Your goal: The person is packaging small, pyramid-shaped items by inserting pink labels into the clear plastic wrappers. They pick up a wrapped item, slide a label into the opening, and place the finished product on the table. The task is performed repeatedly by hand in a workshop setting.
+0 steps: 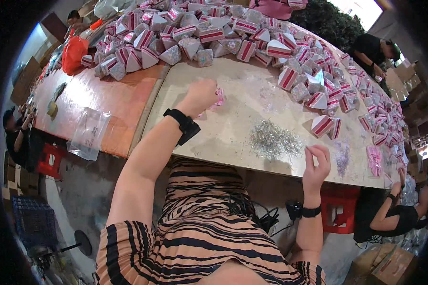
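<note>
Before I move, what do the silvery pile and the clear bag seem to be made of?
Silvery pile: probably bright metal, since its thin slivers glint, though shiny plastic is possible. Clear bag: likely thin, glossy plastic film; it is see-through, creased and catches highlights.

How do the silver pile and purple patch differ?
The silver pile is thin strands; the purple patch looks fine-grained. The silver pile spreads wider than the purple patch. The silver pile lies left of the right hand, the purple patch right. Both lie on the table.
</note>
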Demonstrator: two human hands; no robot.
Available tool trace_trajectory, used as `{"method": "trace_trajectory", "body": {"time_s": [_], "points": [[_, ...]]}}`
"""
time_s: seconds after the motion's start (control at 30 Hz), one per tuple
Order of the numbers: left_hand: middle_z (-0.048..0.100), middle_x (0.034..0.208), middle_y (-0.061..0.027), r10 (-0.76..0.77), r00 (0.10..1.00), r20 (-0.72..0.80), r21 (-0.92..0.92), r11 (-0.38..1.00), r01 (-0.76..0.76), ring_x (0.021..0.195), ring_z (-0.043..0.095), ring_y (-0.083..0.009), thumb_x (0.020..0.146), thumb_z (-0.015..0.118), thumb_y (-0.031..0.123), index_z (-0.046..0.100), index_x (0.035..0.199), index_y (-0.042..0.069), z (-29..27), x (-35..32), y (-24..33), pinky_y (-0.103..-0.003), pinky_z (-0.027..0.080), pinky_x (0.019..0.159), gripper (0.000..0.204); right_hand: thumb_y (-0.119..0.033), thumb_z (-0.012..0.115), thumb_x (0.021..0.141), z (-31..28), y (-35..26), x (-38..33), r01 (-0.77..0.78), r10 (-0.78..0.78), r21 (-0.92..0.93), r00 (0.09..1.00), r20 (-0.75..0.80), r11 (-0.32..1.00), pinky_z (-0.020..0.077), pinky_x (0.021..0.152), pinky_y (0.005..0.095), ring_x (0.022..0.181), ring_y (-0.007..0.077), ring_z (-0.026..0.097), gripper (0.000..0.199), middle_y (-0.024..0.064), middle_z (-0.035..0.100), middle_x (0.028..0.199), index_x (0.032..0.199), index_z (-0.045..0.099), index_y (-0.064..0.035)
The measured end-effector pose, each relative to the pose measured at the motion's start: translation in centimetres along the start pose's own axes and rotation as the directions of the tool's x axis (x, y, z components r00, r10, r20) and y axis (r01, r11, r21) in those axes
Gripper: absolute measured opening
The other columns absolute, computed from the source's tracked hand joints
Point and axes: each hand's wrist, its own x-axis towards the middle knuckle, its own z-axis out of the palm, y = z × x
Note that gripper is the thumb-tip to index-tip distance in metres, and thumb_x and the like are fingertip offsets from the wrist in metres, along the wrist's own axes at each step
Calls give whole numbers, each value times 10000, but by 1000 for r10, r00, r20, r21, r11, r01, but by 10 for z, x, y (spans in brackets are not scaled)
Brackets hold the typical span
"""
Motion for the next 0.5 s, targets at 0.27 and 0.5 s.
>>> {"method": "trace_trajectory", "body": {"time_s": [0.27,0.5], "points": [[652,822,-135,1,983,-185,-411,908,-79,718,660,-215,789,592,8,612,1150,-34,-24,-25,11,-323,530,653,365,27,669,791,71,-39,40,-155,33,390,953,302,908,463,676,248,735,146,582,46,81,590,843,837,664,28],[682,793,-81,-14,998,54,-985,166,56,670,641,-125,823,678,72,667,1024,-17,-12,-42,39,-252,509,609,220,33,663,799,78,-23,26,-221,105,438,956,273,871,438,654,227,726,108,552,38,60,584,840,836,662,26]]}}
